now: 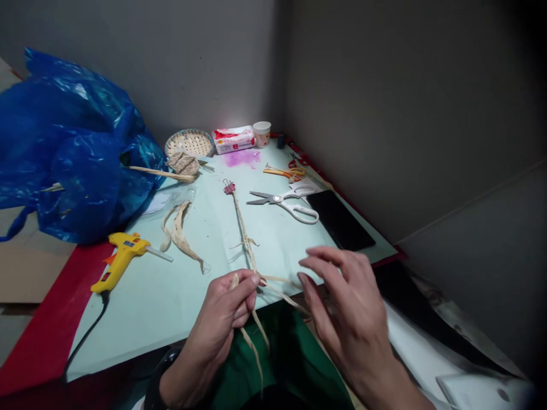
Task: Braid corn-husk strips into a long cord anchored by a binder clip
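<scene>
A thin braid (243, 225) of pale dried plant fibre runs down the table from a pink binder clip (229, 188) at its far end. My left hand (231, 302) pinches the braid's near end between thumb and fingers. From that grip, loose strands (255, 353) hang over the table edge, and other strands (282, 291) stretch right toward my right hand (342, 285). That hand is slightly blurred, its thumb and fingers apart, with the strand tips passing close by or behind it.
White-handled scissors (284, 202) lie beside a black phone-like slab (341, 219). A yellow glue gun (122, 259), dried husk pieces (182, 236) and a blue plastic bag (81, 148) are on the left. Farther back stand a woven basket (188, 138), tissue pack (233, 140) and paper cup (262, 134).
</scene>
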Available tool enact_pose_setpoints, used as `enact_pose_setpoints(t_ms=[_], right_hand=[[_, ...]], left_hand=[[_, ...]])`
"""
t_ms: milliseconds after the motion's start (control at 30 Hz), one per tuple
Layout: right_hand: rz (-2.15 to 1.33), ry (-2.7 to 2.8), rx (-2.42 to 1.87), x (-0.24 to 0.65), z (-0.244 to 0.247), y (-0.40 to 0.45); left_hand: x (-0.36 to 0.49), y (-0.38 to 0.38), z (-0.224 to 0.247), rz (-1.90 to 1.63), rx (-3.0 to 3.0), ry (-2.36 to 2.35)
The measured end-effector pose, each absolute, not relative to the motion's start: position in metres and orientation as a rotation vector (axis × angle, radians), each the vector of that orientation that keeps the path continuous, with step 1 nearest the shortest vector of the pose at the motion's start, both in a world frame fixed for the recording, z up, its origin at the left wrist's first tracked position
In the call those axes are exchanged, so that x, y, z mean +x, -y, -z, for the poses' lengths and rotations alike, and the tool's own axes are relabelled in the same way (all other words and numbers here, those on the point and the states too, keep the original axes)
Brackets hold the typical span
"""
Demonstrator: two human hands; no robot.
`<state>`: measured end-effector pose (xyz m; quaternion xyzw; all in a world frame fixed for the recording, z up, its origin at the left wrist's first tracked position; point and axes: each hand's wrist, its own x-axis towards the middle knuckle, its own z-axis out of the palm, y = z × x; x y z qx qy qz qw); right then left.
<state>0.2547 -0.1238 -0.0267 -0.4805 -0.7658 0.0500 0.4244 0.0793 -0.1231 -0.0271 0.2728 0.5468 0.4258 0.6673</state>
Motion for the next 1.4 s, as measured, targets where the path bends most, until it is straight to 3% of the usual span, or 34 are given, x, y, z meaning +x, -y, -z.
enact_pose_setpoints(t_ms=[167, 400, 567, 767, 1067, 1300, 1400], right_hand=[[-0.194, 2.239, -0.928, 0.222, 0.043, 0.159], [-0.400, 2.111, -0.962, 0.202, 0.063, 0.172], [-0.357, 2.021, -1.059, 0.207, 0.068, 0.170], [-0.912, 1.717, -1.080, 0.190, 0.077, 0.173], [-0.838, 2.075, -1.018, 0.229, 0.071, 0.174], [-1.604, 1.877, -1.075, 0.231, 0.062, 0.173], [-1.537, 1.742, -1.138, 0.220, 0.063, 0.170]], left_hand=[[0.085, 0.126, 0.027, -1.048, 0.571, -1.256], [0.085, 0.129, 0.029, -1.082, 0.561, -1.262], [0.088, 0.132, 0.030, -1.117, 0.496, -1.226], [0.090, 0.135, 0.032, -1.158, 0.473, -1.196], [0.088, 0.133, 0.030, -1.185, 0.501, -1.178], [0.089, 0.136, 0.031, -1.172, 0.523, -1.186], [0.088, 0.137, 0.032, -1.181, 0.498, -1.195]])
